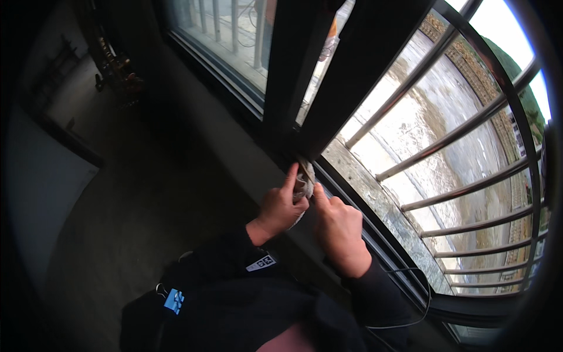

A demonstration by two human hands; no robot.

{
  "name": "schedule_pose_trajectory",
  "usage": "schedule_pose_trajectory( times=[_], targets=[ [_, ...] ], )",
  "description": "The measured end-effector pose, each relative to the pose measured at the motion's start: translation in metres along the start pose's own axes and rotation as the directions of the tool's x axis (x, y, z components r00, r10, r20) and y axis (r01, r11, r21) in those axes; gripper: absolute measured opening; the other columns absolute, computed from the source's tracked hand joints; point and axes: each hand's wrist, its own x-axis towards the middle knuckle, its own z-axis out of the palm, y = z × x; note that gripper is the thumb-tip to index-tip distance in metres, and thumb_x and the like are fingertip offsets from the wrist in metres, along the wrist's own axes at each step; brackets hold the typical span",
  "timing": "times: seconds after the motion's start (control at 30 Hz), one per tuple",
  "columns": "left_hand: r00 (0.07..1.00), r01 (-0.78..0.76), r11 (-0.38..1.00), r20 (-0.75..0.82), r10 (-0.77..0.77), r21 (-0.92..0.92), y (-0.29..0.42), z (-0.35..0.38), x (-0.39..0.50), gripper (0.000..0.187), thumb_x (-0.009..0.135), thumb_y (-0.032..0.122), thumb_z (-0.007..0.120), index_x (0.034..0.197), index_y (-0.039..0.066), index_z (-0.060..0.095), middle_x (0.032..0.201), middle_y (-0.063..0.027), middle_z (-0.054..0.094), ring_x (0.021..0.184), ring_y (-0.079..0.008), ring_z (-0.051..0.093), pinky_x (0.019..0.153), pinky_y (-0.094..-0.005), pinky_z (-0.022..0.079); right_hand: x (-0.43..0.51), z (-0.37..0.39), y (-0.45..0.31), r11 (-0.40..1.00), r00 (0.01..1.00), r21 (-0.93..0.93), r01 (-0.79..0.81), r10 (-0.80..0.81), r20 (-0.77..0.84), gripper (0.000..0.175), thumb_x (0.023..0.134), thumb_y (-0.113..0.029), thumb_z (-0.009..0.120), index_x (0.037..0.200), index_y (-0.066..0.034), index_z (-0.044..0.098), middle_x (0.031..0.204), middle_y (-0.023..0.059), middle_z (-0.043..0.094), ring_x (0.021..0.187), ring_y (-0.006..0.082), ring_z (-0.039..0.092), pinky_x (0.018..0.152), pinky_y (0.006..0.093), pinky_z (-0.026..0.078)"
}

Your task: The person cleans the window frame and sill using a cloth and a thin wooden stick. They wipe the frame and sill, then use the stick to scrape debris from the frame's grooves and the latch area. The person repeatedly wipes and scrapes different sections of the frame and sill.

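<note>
My left hand (277, 213) grips a crumpled, light-coloured cloth (302, 187), its index finger stretched up along the cloth's left side. On the other side, my right hand (341, 224) has its fingers curled and its index finger pointing forward. A thin brownish strip-like tool (308, 170) runs from that fingertip over the cloth; its exact kind is unclear, and any part inside the hand is hidden. Both hands are at the lower corner of a dark window sash (292, 136), beside the window track (338, 185). Shadow hides where the cloth meets the frame.
Metal security bars (453, 191) stand outside the opening, above a stone ledge (382, 202). A thin cable (427, 281) loops beside my right sleeve. A blue binder clip (174, 301) is on my dark clothing. A glass pane (224, 39) lies at upper left.
</note>
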Motion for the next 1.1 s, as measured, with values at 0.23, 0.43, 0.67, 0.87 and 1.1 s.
schedule_pose_trajectory(
  times=[0.23, 0.43, 0.67, 0.87, 1.1],
  targets=[
    [0.989, -0.042, 0.895, 0.146, -0.026, 0.444, 0.013, -0.005, 0.006, 0.077, 0.076, 0.02, 0.063, 0.142, -0.002, 0.029, 0.065, -0.0194, 0.064, 0.061, -0.0396, 0.064, 0.06, -0.0491, 0.053, -0.001, -0.012, 0.006, 0.995, 1.0, 0.099, -0.026, 0.025, 0.016, 0.042, 0.079, -0.005, 0.052, 0.12, -0.0124, 0.059, 0.067, 0.0111, 0.059, 0.059, 0.0312, 0.062, 0.052, 0.0418, 0.049],
    [0.99, -0.055, 0.878, 0.142, -0.015, 0.476, 0.02, -0.007, 0.008, 0.077, 0.076, 0.018, 0.064, 0.141, -0.003, 0.03, 0.065, -0.0185, 0.064, 0.059, -0.0384, 0.064, 0.06, -0.0476, 0.054, -0.032, -0.06, 0.018, 0.994, 0.998, 0.092, -0.059, 0.057, 0.028, 0.045, 0.075, -0.002, 0.054, 0.117, -0.0132, 0.063, 0.062, 0.0105, 0.056, 0.056, 0.0315, 0.06, 0.05, 0.0423, 0.046],
    [0.996, -0.071, 0.92, 0.074, 0.046, 0.386, 0.019, -0.004, 0.003, 0.071, 0.074, 0.015, 0.062, 0.138, -0.001, 0.037, 0.063, -0.0186, 0.063, 0.059, -0.038, 0.064, 0.058, -0.048, 0.053, -0.027, -0.057, 0.019, 1.0, 0.999, 0.017, 0.004, -0.005, 0.039, 0.046, 0.074, -0.004, 0.055, 0.118, -0.0144, 0.063, 0.065, 0.0082, 0.056, 0.055, 0.0306, 0.059, 0.049, 0.0416, 0.046],
    [0.997, -0.073, 0.946, 0.043, 0.063, 0.315, 0.018, -0.007, 0.004, 0.065, 0.073, 0.014, 0.062, 0.133, -0.003, 0.045, 0.061, -0.0205, 0.061, 0.059, -0.0393, 0.063, 0.056, -0.0471, 0.052, -0.014, -0.049, 0.02, 0.995, 0.994, -0.064, 0.074, -0.068, 0.088, 0.045, 0.076, -0.007, 0.055, 0.121, -0.0127, 0.061, 0.067, 0.0067, 0.057, 0.053, 0.0265, 0.059, 0.047, 0.0389, 0.046],
    [0.988, -0.14, 0.966, -0.035, 0.151, 0.216, 0.006, -0.007, 0.01, 0.066, 0.073, 0.014, 0.064, 0.132, -0.009, 0.042, 0.063, -0.0213, 0.061, 0.059, -0.0393, 0.063, 0.055, -0.0461, 0.052, -0.003, -0.019, -0.001, 0.964, 0.992, -0.237, 0.117, -0.123, -0.01, 0.037, 0.078, -0.011, 0.056, 0.114, -0.0054, 0.064, 0.062, 0.0058, 0.052, 0.047, 0.0183, 0.058, 0.039, 0.032, 0.044]
  ],
)
